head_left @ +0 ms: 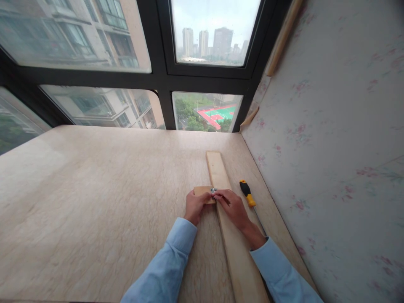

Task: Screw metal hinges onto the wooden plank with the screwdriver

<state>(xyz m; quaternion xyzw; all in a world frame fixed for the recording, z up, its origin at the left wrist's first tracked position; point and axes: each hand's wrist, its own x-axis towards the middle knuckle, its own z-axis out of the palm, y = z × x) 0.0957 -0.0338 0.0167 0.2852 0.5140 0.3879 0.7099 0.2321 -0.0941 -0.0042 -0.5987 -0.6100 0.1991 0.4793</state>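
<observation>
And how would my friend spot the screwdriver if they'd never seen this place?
Start at the flowered wall on the right, then drop to the stone-look surface beside it. Between that wall and the long wooden board lies the screwdriver. Its black-and-yellow handle sets it apart from the pale board.

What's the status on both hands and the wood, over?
Left hand gripping small wood block. Right hand at metal fitting. Block at edge of long board. Screwdriver lies right of board, not between hands.

The left hand (196, 205), gripping, sits close beside the bent-fingered right hand (233, 207).
</observation>
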